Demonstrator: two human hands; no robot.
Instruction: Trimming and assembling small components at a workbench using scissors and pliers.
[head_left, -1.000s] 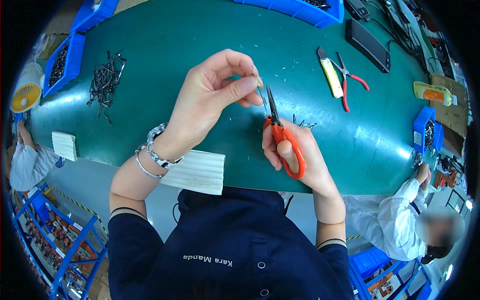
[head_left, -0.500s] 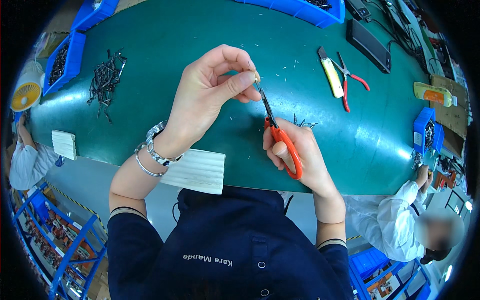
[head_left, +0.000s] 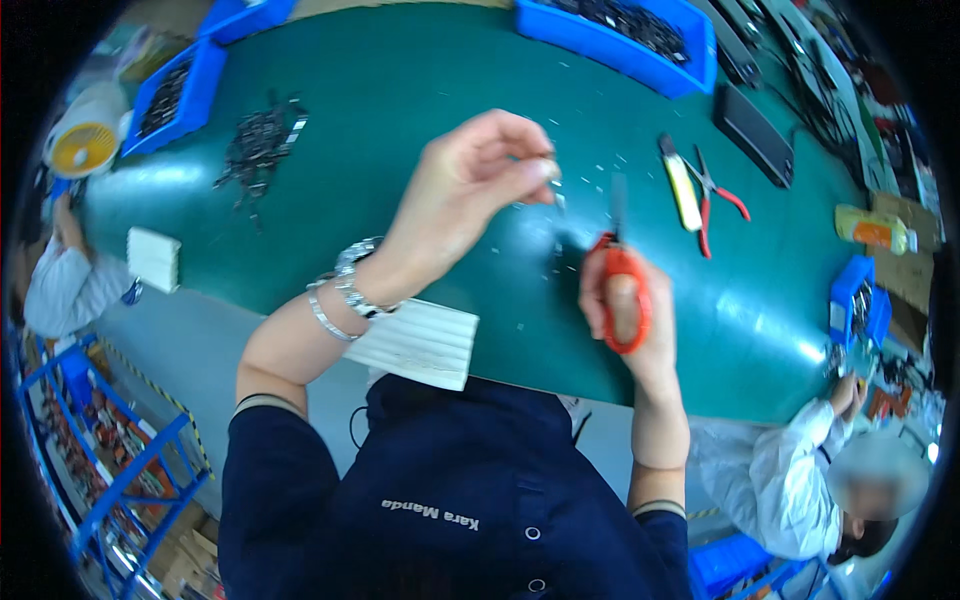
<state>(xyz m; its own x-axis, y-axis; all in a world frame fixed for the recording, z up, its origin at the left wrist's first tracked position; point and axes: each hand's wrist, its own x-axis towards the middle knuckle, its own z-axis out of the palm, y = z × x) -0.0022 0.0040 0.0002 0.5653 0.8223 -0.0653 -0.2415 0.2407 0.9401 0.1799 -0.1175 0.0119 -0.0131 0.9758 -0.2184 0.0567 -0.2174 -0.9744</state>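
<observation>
My right hand (head_left: 628, 300) is clenched through the orange handles of a pair of scissors (head_left: 620, 275), thumb in 1 loop, the dark blades pointing up and away over the green table (head_left: 420, 110). I cannot tell whether the blades are parted. My left hand (head_left: 470, 190) is raised above the table to the left of the scissors, thumb and forefinger pinched on something tiny and pale at the fingertips (head_left: 545, 170); it is too small for me to name. The 2 hands are near each other but apart. On my left wrist sit a metal watch (head_left: 352, 282) and a thin bangle (head_left: 322, 315).

Pale snippets are scattered over the table around the blades. Just under my left forearm, at the near table edge, lies a white ribbed pad (head_left: 420, 340). Right of the scissors lie a yellow-handled tool (head_left: 684, 185) and red-handled pliers (head_left: 712, 195), side by side. Far left there is a heap of small dark parts (head_left: 258, 145), with a blue bin (head_left: 175, 95) beyond it; another blue bin (head_left: 620, 30) stands along the far edge. A person in white (head_left: 800, 475) works at lower right.
</observation>
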